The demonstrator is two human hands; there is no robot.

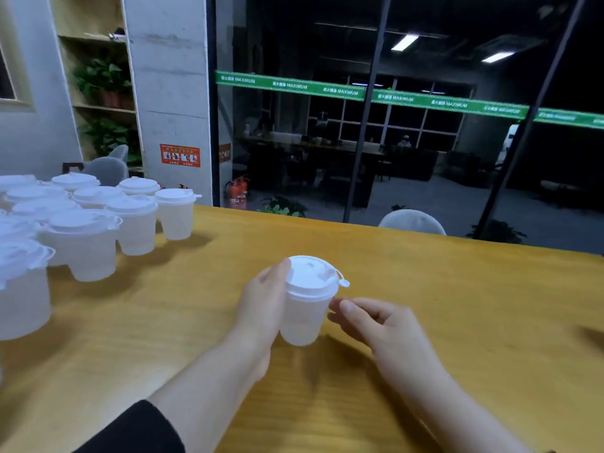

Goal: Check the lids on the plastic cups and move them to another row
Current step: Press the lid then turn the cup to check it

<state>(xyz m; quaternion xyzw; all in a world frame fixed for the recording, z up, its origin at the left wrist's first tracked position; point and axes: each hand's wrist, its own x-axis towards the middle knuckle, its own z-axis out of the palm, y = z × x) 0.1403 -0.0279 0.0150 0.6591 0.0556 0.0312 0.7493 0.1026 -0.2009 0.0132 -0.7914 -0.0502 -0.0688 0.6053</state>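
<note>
Your left hand grips the lidded plastic cup above the wooden table, while your right hand, fingers loosely curled, holds nothing just beside it.

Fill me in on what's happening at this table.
A person is checking lidded plastic cups one at a time. The left hand holds one cup by its side, just above the wooden table, its white lid on and the small plug tab sticking out to the right. The right hand is beside the cup, fingertips close to its wall; actual contact is unclear. A cluster of other lidded cups stands at the table's left.
</note>
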